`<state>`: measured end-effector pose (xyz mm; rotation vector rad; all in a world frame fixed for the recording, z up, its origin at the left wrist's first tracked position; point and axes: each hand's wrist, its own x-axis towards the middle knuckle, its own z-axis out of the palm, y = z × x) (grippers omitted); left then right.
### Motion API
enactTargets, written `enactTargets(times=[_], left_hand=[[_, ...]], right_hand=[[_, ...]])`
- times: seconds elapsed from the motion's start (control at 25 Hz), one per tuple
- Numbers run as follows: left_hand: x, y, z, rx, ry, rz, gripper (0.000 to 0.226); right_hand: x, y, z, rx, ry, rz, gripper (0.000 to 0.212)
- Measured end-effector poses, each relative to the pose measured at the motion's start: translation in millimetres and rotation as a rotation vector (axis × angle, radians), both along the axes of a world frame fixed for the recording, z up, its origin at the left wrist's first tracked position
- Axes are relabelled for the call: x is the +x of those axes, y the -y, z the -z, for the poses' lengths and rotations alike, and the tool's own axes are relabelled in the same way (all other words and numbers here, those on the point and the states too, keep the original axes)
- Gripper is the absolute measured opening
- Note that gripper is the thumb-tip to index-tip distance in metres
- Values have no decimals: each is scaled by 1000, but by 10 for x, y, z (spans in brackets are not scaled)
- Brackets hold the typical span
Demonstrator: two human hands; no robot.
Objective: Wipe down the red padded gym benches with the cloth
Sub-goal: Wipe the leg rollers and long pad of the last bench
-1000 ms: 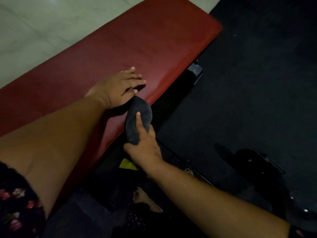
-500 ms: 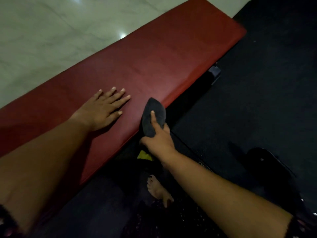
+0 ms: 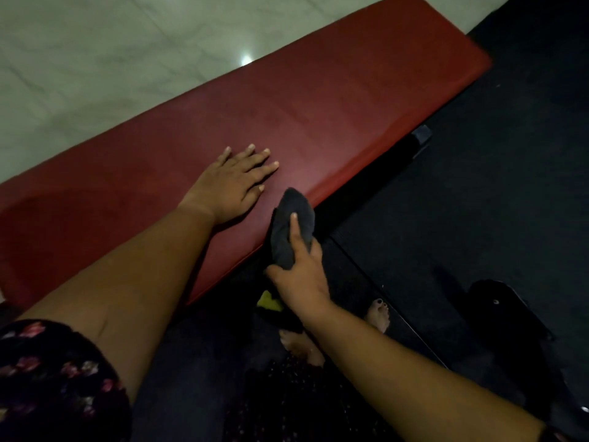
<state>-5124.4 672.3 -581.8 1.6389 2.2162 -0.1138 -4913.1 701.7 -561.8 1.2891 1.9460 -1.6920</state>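
Across the middle of the frame runs the red padded bench (image 3: 318,122), from lower left to upper right. Your left hand (image 3: 234,183) lies flat on it, fingers spread. Your right hand (image 3: 302,275) grips a dark cloth (image 3: 296,202), bunched against the bench's near edge at centre. The cloth looks soft and light, so hold it by the wad, forefinger pressing on top.

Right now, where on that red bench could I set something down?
Bare: the red bench beyond the left hand, up to the far end. Crowded: the near edge, where the right hand grips the cloth.
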Motion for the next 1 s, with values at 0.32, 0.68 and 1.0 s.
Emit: enactTargets(times=[0.32, 0.68, 1.0], left_hand=[[-25, 741, -238, -31, -32, -69, 64], [179, 991, -276, 7, -85, -461, 50], [485, 1034, -309, 139, -149, -912, 50]], right_hand=[[-111, 658, -166, 94, 91, -97, 104], [-81, 777, -202, 96, 16, -24, 102], [164, 970, -135, 245, 7, -277, 105]])
